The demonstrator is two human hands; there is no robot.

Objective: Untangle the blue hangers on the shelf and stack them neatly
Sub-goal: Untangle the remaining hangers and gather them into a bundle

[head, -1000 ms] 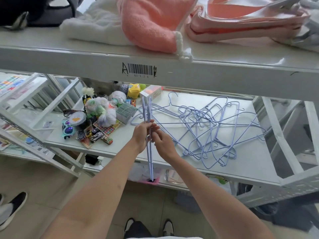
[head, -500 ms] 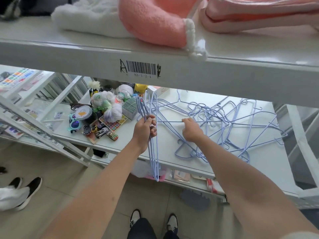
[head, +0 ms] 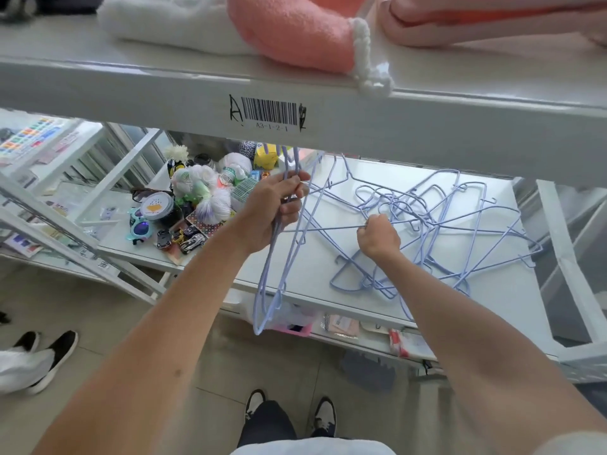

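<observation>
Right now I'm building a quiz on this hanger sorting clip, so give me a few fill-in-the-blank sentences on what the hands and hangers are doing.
1. The left hand holds a bunch of freed hangers whose colour is ____.
2. The right hand has its grip on a wire of the ____ pile on the shelf.
3. The toy cars lie to the ____ of the left hand.

Missing words: blue; tangled; left

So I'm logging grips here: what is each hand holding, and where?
Left hand grips a bundle of hangers near their upper ends. Right hand grips one hanger's straight bar in the tangle.
</observation>
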